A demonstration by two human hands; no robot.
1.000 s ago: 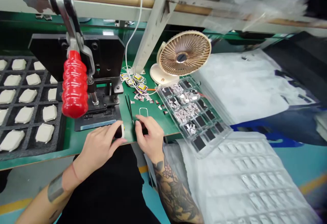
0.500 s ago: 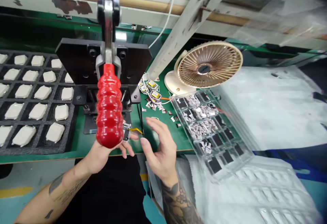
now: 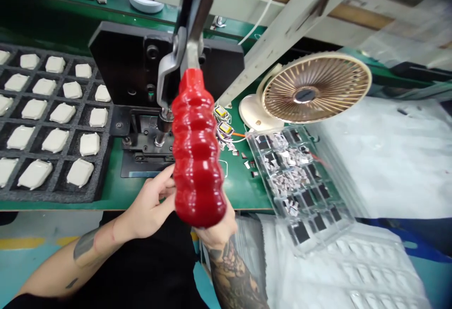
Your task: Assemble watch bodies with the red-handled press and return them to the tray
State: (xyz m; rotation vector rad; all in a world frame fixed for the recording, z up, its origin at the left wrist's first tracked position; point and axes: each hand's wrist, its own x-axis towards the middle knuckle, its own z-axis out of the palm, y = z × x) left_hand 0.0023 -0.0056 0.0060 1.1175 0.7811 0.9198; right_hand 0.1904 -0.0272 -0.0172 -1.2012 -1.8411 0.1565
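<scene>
In the middle of the view a ribbed red lever handle (image 3: 197, 154) of a black toggle press (image 3: 123, 69) stands in front of both hands. My left hand (image 3: 153, 208) is left of the handle, fingers bent together, tips hidden behind it. Whatever they hold is out of sight. My right hand (image 3: 221, 224) is behind and below the handle's rounded end; only its back and wrist edge show, its fingers hidden. Above my left hand is the press's base plate (image 3: 139, 170), with a metal plunger (image 3: 160, 132) over it.
To the left, a dark foam tray (image 3: 97, 168) holds several pale square cases. On the right lies a clear compartment tray (image 3: 263, 177) of small parts, with a beige fan (image 3: 310, 90) behind it. Wired parts with yellow pieces (image 3: 225, 128) and loose bits lie between press and tray.
The view has shifted, and the handle now covers my fingers. My right hand has moved left, in toward my left hand. The small metal case with a yellow strip at my left fingers is now hidden.
</scene>
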